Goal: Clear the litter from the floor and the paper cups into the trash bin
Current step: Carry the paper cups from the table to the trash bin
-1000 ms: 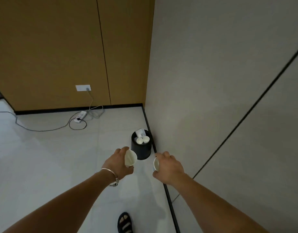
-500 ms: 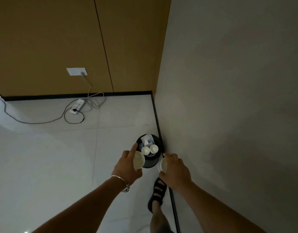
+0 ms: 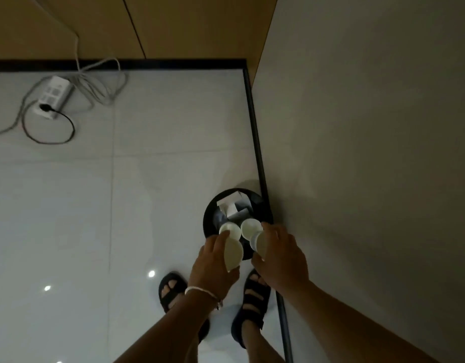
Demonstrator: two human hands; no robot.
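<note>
A round black trash bin [image 3: 209,218] stands on the floor against the right wall. Inside it lie two white paper cups [image 3: 250,227] and some white crumpled paper [image 3: 230,204]. My left hand [image 3: 213,265] grips a white paper cup [image 3: 232,252] at the bin's near rim. My right hand [image 3: 281,255] grips another white paper cup [image 3: 259,242], its mouth tipped toward the bin opening. Both hands hover just over the near edge of the bin.
A white power strip [image 3: 53,96] with tangled cables lies on the pale tiled floor at the upper left. A black skirting line [image 3: 255,132] runs along the grey right wall. My sandalled feet [image 3: 171,286] stand just short of the bin. Brown wall panels rise behind.
I have stepped closer and looked down, so the bin is right below my hands. Both hands with their cups have come over the bin's near rim.
</note>
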